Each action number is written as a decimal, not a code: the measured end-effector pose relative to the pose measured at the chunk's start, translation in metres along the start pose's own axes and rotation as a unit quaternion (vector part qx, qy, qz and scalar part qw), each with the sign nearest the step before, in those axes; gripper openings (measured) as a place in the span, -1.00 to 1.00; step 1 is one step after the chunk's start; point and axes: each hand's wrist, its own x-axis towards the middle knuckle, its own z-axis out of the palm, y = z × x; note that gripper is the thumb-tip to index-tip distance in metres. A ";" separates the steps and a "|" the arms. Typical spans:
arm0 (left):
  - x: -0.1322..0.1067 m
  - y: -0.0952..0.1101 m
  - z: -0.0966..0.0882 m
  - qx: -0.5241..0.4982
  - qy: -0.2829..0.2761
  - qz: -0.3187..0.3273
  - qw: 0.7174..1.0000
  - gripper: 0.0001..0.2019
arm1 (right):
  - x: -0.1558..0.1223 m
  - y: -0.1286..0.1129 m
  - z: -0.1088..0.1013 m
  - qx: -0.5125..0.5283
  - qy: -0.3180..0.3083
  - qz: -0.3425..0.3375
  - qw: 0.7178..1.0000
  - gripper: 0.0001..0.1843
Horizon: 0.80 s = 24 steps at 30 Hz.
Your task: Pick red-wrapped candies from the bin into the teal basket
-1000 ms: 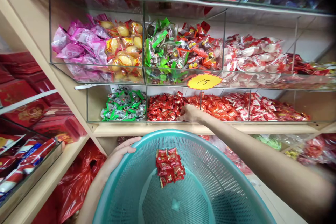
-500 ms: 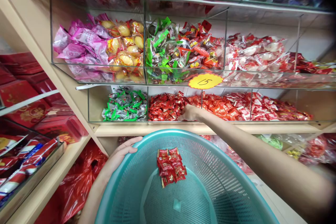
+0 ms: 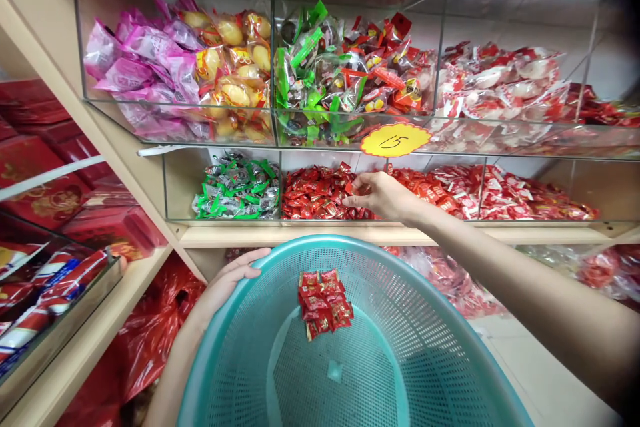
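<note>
A turquoise plastic basket (image 3: pixel 425 293) with perforated walls is tilted towards me. My left hand (image 3: pixel 233 277) grips its left rim, fingers over the edge. Several red-wrapped candies (image 3: pixel 325 302) lie in a small cluster inside, on the far wall near the bottom. My right hand (image 3: pixel 383 195) is over the lower shelf bin of red-wrapped candies (image 3: pixel 313 193). Its thumb and fingers are curled towards each other, with a red wrapper showing at the tips; the palm side is partly hidden.
Green-and-silver wrapped sweets (image 3: pixel 240 190) fill the bin to the left. Above, a clear-fronted shelf holds larger packets (image 3: pixel 150 60), with a yellow tag (image 3: pixel 395 140) marked 15. Red boxes (image 3: pixel 47 173) stand on the left shelf, and a red plastic bag (image 3: pixel 160 327) hangs beneath.
My right hand has lifted slightly out of the red candies and shifted right, its fingers now curled. My left hand keeps hold of the basket. The view has tilted down a little.
</note>
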 end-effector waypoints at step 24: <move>-0.011 0.003 0.003 0.055 0.027 0.005 0.998 -0.59 | -0.093 0.016 0.103 -0.143 -0.272 -0.190 0.932 -0.85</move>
